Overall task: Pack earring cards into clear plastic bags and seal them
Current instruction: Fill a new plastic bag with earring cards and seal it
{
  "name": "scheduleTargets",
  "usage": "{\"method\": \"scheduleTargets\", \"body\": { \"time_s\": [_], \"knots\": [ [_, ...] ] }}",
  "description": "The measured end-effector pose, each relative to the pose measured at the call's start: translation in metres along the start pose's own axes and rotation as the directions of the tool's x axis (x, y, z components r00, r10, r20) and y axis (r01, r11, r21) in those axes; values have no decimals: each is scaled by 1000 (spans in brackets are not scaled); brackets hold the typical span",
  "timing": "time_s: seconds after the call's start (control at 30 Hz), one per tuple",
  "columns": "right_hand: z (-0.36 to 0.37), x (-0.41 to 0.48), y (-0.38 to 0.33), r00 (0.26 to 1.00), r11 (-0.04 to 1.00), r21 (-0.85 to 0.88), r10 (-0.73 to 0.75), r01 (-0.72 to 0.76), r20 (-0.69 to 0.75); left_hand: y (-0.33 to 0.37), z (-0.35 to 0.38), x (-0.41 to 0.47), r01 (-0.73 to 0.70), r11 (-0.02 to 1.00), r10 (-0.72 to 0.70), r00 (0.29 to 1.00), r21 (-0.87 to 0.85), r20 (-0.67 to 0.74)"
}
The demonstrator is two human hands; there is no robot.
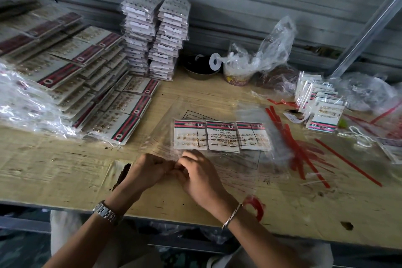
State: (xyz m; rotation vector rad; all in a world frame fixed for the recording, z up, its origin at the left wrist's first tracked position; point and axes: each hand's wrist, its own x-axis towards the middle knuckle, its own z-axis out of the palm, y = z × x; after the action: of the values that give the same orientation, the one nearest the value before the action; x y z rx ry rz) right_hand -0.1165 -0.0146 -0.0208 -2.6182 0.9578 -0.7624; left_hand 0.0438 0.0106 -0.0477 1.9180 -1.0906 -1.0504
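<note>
**Item: sealing step, one bag in hand.**

- Left hand (150, 169): fingers curled, tips meeting those of the other hand and pinching the near edge of the clear plastic bag (219, 159).
- Right hand (198, 174): fingers curled likewise, pinching the same edge just beside the left hand. Whether a liner strip lies between the fingertips cannot be told.
- Clear plastic bag: flat on the counter (65, 169), stretching away from both hands and off to the right hand's side, printed warning uppermost.
- Earring cards (221, 136): three in a row inside the bag, just beyond the right hand.
- Red strips (298, 148): scattered loose, well out past the right hand; judged to be peeled adhesive liners.
- Unbagged cards (87, 76): fanned in piles beyond the left hand.
- Bagged stacks (156, 37): two tall columns far beyond both hands, against the wall.

**Step, as judged:** cards loaded, mouth not yet closed.

**Next move calls for:** freeing the liner at this corner, drawing it along the edge, then folding the flap flat and pressing it down without creasing or trapping a card.
</note>
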Motion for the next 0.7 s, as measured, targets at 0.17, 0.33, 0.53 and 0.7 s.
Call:
{"method": "scheduleTargets", "body": {
  "time_s": [0.17,0.33,0.53,0.7],
  "knots": [
    [5,-4,-4,992,986,-138,-104,94,-66,-1,4,2,-45,996,47,999,73,-25],
    [11,-7,-5,980,966,-204,-179,157,-93,1,7,1,-64,998,64,998,-11,-10],
    [14,-9,-4,991,968,-216,-134,127,-17,3,6,0,-29,994,28,1000,-103,-8],
    [10,-11,-1,1000,998,-49,-28,28,3,-2,3,0,-6,997,2,999,-81,-46]
  ]
}}
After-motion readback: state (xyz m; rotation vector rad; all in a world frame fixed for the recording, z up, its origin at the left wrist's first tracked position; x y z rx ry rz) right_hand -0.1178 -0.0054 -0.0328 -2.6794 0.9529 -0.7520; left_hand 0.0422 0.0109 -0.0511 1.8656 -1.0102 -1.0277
